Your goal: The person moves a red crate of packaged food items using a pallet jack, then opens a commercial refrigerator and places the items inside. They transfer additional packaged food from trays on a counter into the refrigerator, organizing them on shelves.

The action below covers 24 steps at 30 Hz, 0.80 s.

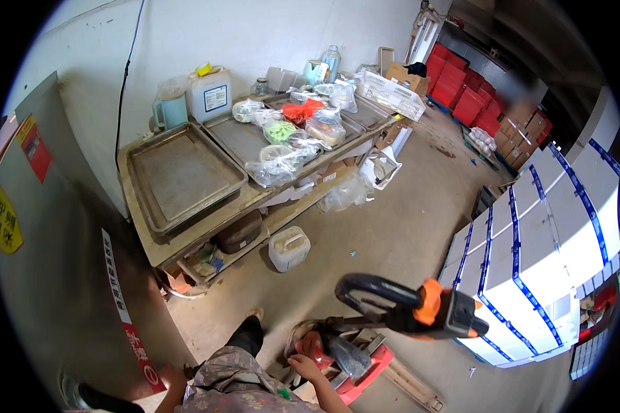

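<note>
My right hand (pixel 306 367) hangs at the lower middle, its thumb apart from the fingers, which seem to lie over the red and dark body of a pallet jack (pixel 351 356); no held thing shows. Above and right of it, the pallet jack's black loop handle (pixel 382 283), with an orange part, stands tilted over the floor. Down at the lower left edge, my left hand (pixel 173 380) shows only in part beside my patterned clothing, its fingers hidden.
Ahead, a long table (pixel 160 253) bears metal trays (pixel 186 175), bagged goods and a white jug (pixel 210 93). A plastic canister (pixel 288 249) stands on the floor. White boxes with blue straps (pixel 530 261) are stacked right. A metal cabinet (pixel 55 158) rises left; red crates (pixel 455 86) stand far back.
</note>
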### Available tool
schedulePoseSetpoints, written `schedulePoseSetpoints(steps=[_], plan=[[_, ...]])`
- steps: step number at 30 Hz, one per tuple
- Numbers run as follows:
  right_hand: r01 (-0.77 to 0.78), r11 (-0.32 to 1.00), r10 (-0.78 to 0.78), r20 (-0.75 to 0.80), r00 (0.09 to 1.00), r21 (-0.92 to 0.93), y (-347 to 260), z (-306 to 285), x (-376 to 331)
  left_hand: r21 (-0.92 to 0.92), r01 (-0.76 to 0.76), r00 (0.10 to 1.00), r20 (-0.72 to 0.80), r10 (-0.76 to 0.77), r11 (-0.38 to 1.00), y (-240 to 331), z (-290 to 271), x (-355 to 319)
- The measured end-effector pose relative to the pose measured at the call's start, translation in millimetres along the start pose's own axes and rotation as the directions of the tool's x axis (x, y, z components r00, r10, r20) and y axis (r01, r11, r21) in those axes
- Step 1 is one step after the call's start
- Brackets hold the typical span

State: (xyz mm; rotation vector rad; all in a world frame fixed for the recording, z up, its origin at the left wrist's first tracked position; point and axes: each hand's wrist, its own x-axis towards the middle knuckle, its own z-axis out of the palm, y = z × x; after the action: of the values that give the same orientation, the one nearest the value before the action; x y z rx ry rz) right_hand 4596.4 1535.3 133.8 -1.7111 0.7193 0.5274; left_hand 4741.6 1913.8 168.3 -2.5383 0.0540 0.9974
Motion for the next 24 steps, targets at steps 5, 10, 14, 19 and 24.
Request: schedulePoseSetpoints(steps=[5, 10, 14, 19, 24], plan=[[0.024, 0.998, -0.028, -0.056, 0.998, -0.061, -76, -36, 68, -0.107, -0.229, 0.947, -0.256, 0.196, 0.967, 52, -92, 66], [0.016, 0.995, -0.044, -0.291, 0.956, -0.098, -170, -97, 129, -0.204, -0.797, 0.531, -0.687, 0.496, 0.569, 122, -260, 145], [0.044, 0.999, -0.043, -0.422, 0.905, -0.008, -207, -125, 198, 0.015, -0.955, 0.160, -0.814, 0.558, 0.297, 206, -416, 159], [0.011, 0.998, 0.018, -0.470, 0.882, 0.057, -218, -154, 294, 0.143, -0.932, 0.061, -0.845, 0.532, 0.333, 307, -529, 208], [-0.008, 0.999, 0.023, -0.477, 0.879, 0.033, -274, -219, 301, -0.005, -0.851, 0.320, -0.799, 0.510, 0.526, 362, -577, 243]])
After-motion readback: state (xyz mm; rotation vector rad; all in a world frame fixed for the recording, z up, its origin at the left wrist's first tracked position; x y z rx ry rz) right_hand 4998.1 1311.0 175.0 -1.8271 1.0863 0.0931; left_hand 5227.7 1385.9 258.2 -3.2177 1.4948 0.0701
